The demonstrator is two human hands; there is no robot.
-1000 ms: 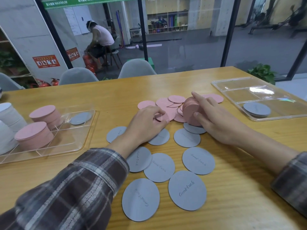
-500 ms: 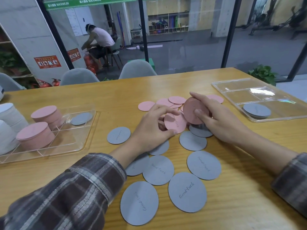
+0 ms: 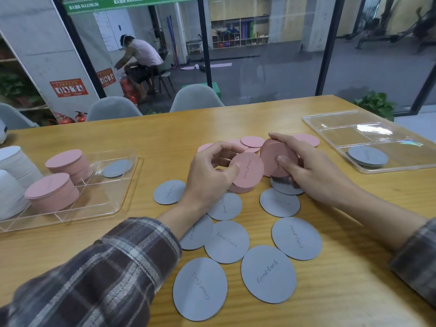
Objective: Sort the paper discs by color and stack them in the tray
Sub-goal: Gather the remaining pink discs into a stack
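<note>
Nearest the camera, grey discs (image 3: pixel 268 274) are spread flat on the table (image 3: pixel 342 279), some overlapping, none touched by a hand. Just beyond them a single pink disc (image 3: pixel 250 171) is pinched between the thumb and curled fingers of the left hand (image 3: pixel 207 178). It is tilted up and held just beside a stack (image 3: pixel 271 159) of pink ones. That stack is gripped on edge by the right hand (image 3: pixel 311 171), thumb on the near face and fingers curled over the top.

The step in hand is judged to be the adding of the single disc to the stack. This is best done with the disc's face brought parallel to the stack's face and the rims lined up before the thumb is lifted, so that nothing fans out. The right grip should be eased only enough for the disc to be let in. Paper this thin is likely to bend if pinched hard.

Loose pink discs (image 3: pixel 252 140) are seen flat behind the hands. Farther off, two pink stacks (image 3: pixel 53 193) and one grey disc (image 3: pixel 118 168) are held in the left tray (image 3: pixel 101 201). A low grey stack (image 3: pixel 367 156) is held in the right tray (image 3: pixel 339 135). The sorting is judged partly done.
</note>
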